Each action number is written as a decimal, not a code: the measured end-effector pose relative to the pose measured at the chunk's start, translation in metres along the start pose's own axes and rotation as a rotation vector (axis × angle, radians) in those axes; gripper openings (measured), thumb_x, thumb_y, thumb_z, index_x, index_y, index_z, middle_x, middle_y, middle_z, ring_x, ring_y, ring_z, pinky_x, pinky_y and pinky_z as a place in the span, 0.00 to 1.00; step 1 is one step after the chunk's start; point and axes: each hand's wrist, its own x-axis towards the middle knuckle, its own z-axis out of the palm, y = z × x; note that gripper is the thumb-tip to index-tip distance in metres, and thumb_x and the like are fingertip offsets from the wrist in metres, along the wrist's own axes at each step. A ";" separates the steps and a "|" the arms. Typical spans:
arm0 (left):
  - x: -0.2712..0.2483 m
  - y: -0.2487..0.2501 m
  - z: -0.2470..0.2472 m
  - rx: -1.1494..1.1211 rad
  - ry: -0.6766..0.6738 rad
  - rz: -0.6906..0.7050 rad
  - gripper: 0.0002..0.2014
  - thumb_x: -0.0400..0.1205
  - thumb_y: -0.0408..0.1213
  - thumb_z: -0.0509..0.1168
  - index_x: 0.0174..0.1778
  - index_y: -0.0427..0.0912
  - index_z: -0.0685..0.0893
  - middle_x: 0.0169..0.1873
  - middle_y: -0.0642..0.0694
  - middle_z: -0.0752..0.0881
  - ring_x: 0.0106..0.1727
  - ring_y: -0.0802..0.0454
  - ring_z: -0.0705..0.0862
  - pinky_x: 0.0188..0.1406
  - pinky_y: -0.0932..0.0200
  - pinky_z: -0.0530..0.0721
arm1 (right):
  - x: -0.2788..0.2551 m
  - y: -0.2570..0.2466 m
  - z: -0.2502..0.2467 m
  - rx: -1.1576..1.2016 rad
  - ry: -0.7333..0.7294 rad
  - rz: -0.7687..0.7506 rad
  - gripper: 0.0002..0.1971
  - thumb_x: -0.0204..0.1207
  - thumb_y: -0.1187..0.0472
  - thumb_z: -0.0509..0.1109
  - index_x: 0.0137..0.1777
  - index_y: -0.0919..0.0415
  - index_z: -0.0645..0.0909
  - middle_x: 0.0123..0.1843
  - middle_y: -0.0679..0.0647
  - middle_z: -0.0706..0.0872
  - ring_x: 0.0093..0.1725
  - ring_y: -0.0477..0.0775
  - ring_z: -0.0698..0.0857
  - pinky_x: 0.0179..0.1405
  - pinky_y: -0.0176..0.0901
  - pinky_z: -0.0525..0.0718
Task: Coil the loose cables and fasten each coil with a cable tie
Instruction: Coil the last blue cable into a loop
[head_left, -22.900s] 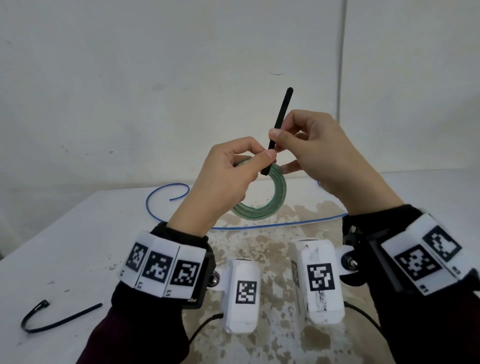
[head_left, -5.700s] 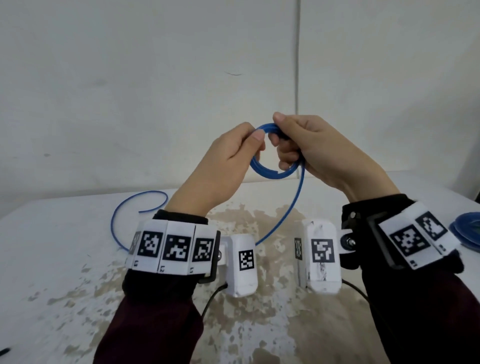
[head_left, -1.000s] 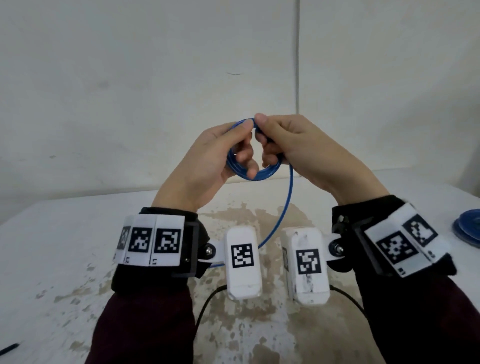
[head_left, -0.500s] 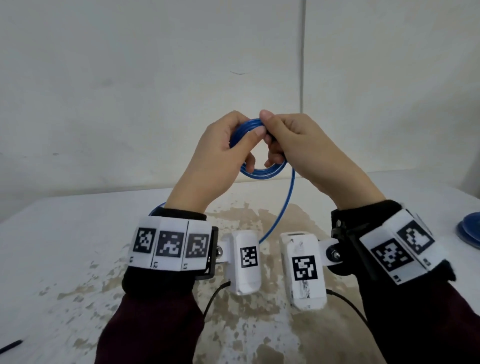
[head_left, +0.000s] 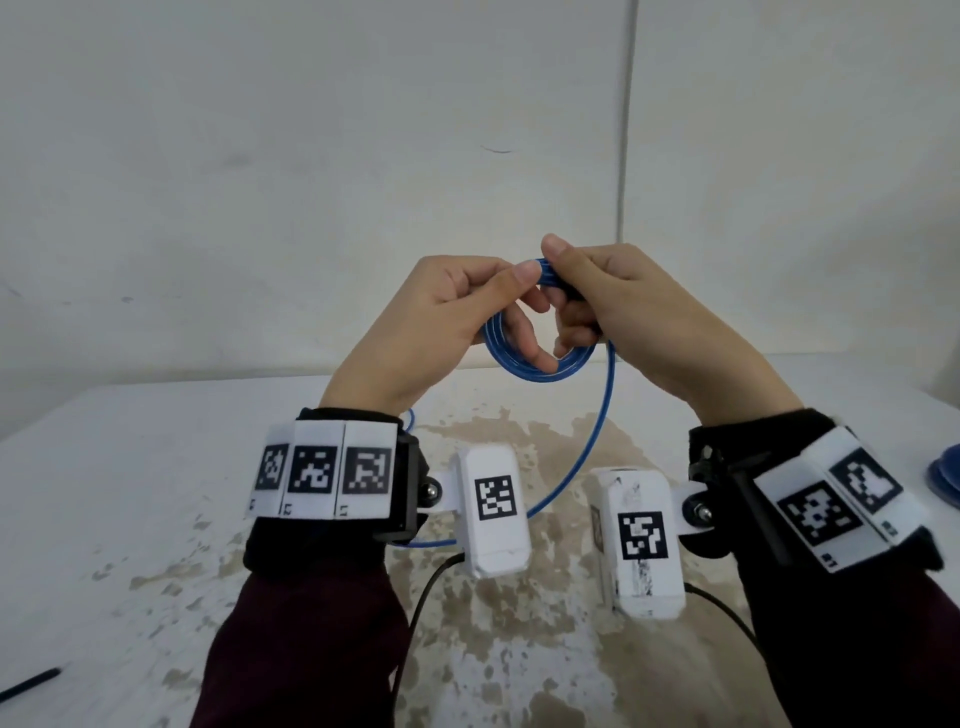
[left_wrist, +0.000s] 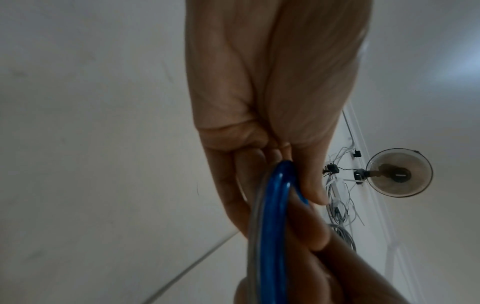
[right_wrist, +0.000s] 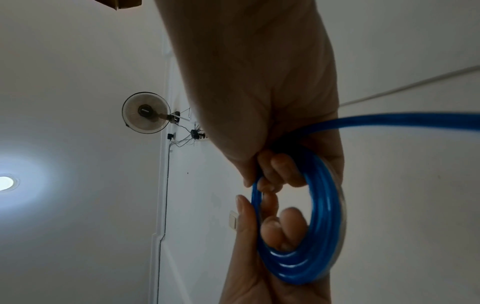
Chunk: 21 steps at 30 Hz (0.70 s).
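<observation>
A small coil of blue cable hangs in the air between both hands, above the table. My left hand pinches its top with thumb and forefinger, other fingers curled inside the loop. My right hand grips the same top section from the right. The loose tail drops from the coil down behind the left wrist camera. In the right wrist view the blue coil shows several turns round the fingers. The left wrist view shows the blue cable running through curled fingers.
The white table has brown worn patches. A black cable tie lies at the front left edge. A finished blue coil sits at the far right edge. A plain wall stands close behind.
The coil has gained turns as the tail was drawn in; the long loop on the table at left is gone. Both hands stay together at the coil's top.
</observation>
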 end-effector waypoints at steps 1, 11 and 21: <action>0.001 -0.001 0.000 -0.009 0.023 0.016 0.14 0.86 0.40 0.58 0.42 0.34 0.82 0.24 0.46 0.87 0.32 0.45 0.90 0.42 0.61 0.84 | 0.001 0.002 0.000 0.031 -0.008 0.016 0.22 0.86 0.49 0.55 0.34 0.61 0.73 0.22 0.46 0.67 0.24 0.48 0.69 0.30 0.34 0.76; 0.004 0.003 0.006 -0.143 -0.022 -0.187 0.14 0.87 0.41 0.56 0.43 0.36 0.79 0.26 0.46 0.76 0.29 0.51 0.79 0.39 0.59 0.82 | 0.000 0.002 -0.011 0.027 -0.033 0.008 0.20 0.88 0.52 0.53 0.35 0.61 0.72 0.21 0.41 0.66 0.23 0.45 0.66 0.34 0.35 0.78; 0.002 0.018 0.003 -0.029 0.172 -0.073 0.17 0.89 0.39 0.54 0.33 0.40 0.69 0.24 0.50 0.61 0.23 0.56 0.57 0.28 0.61 0.54 | 0.003 0.001 0.003 0.267 -0.051 0.037 0.21 0.88 0.53 0.50 0.40 0.62 0.76 0.26 0.52 0.79 0.33 0.51 0.85 0.45 0.41 0.86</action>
